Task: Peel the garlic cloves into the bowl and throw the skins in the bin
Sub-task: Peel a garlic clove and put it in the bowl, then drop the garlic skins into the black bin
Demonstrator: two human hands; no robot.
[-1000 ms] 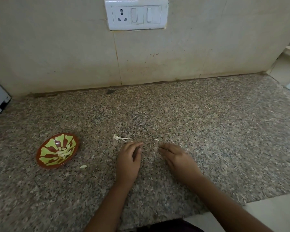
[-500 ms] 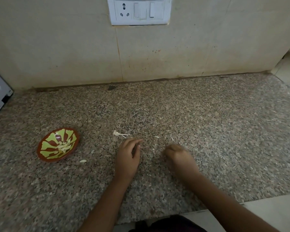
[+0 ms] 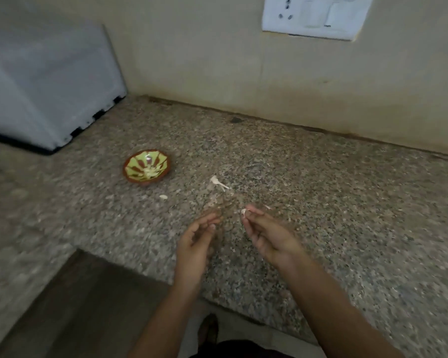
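A small brown bowl [image 3: 147, 170] with a green pattern sits on the granite counter [image 3: 321, 202] and holds pale peeled garlic. My right hand [image 3: 268, 235] is lifted above the counter and pinches a small white scrap of garlic skin [image 3: 243, 211] at its fingertips. My left hand [image 3: 195, 246] hovers beside it, palm turned inward, fingers relaxed and holding nothing. A white piece of skin with a stalk [image 3: 218, 182] lies on the counter beyond my hands. A small pale bit [image 3: 163, 197] lies near the bowl. No bin is in view.
A white appliance [image 3: 47, 94] stands at the back left corner of the counter. A white socket and switch plate [image 3: 313, 16] is on the wall above. The counter's front edge runs just under my wrists, with floor and my foot [image 3: 209, 332] below.
Both hands have lifted off the counter; the right one now pinches a skin scrap. The camera has swung left, bringing the appliance into view.
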